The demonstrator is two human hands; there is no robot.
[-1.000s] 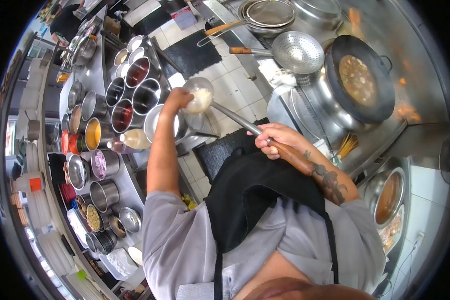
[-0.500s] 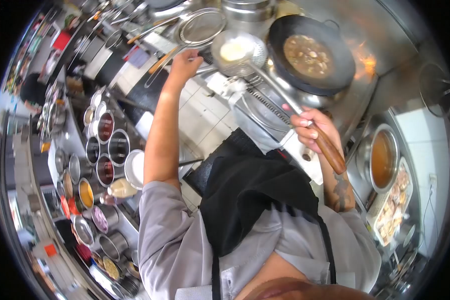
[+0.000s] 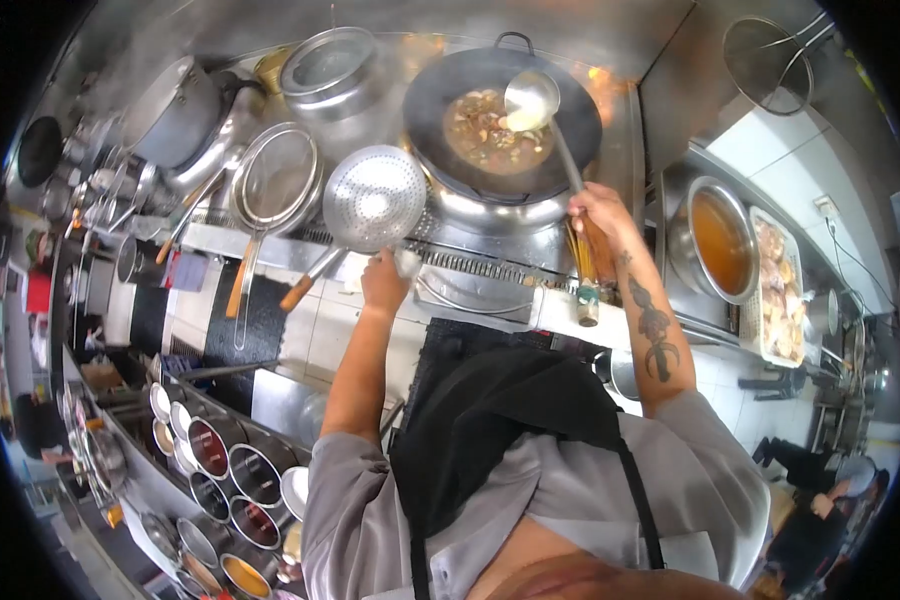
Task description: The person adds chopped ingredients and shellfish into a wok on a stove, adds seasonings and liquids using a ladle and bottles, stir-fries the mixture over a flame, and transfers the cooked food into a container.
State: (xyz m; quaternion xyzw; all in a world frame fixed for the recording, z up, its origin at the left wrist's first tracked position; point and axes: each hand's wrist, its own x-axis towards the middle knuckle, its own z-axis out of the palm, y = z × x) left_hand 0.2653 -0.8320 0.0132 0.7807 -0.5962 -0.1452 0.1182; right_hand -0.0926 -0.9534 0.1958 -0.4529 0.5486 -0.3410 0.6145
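My right hand (image 3: 600, 212) is closed around the ladle's handle. The ladle's bowl (image 3: 533, 92) is tilted over the black wok (image 3: 425, 110), with a pale substance at its lip. Brown liquid with chunky pieces (image 3: 490, 135) fills the bottom of the wok. My left hand (image 3: 384, 282) is closed beside a whitish cloth (image 3: 407, 262), just below the perforated strainer (image 3: 374, 198). What its fingers hold, if anything, is too small to tell. The strainer lies left of the wok, its wooden handle pointing down-left.
Mesh strainers (image 3: 278, 175), a lidded steel pot (image 3: 328, 65) and a large pot (image 3: 173, 112) stand to the left. On the right are a bowl of orange-brown liquid (image 3: 722, 245) and a basket of food (image 3: 777, 290). A person (image 3: 820, 505) is at the lower right.
The view has turned from the ingredient pots to the stove. The ladle has moved over the wok and tilted. My left hand has left the ladle's bowl and come beside the perforated strainer.
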